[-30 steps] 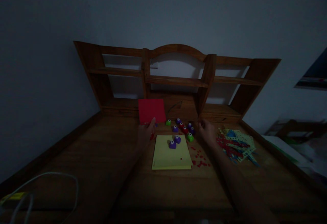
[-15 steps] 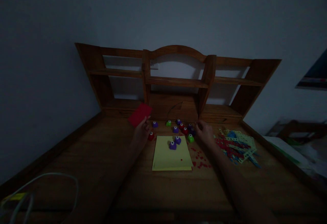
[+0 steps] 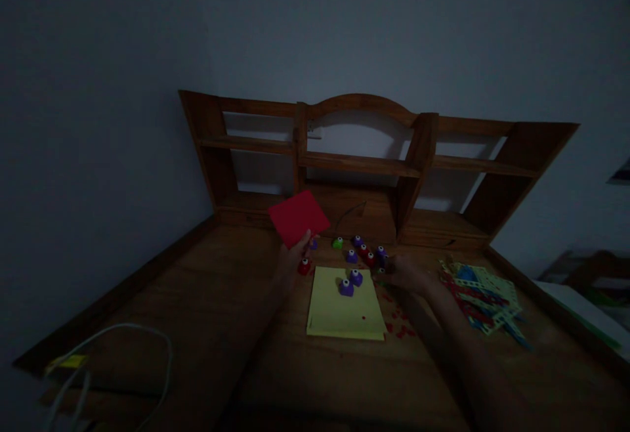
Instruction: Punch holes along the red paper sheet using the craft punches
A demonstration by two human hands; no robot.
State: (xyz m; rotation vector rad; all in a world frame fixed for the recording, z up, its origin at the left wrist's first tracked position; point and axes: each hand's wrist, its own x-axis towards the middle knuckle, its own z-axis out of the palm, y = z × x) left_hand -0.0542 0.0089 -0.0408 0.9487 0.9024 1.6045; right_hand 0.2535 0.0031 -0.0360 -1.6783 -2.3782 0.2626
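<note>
My left hand (image 3: 290, 260) pinches the lower corner of a red paper sheet (image 3: 298, 216) and holds it tilted above the desk. A small red punch (image 3: 304, 266) sits just below that hand. My right hand (image 3: 406, 273) has its fingers curled on a small green punch (image 3: 380, 272) that is mostly hidden in the dark. Between my hands lies a yellow pad (image 3: 344, 310) with two purple punches (image 3: 350, 283) on it. Several more small punches (image 3: 365, 250), purple, red and green, stand behind the pad.
A wooden hutch with shelves (image 3: 359, 163) backs the desk. Red paper bits (image 3: 399, 327) are scattered right of the pad. A pile of punched coloured strips (image 3: 485, 294) lies at the right. A white cable (image 3: 123, 340) loops at the near left.
My left hand lifted the red sheet off the desk, swung it left, then brought it upright again. My right hand dropped from the punch cluster onto the green punch. My view shifted left.
</note>
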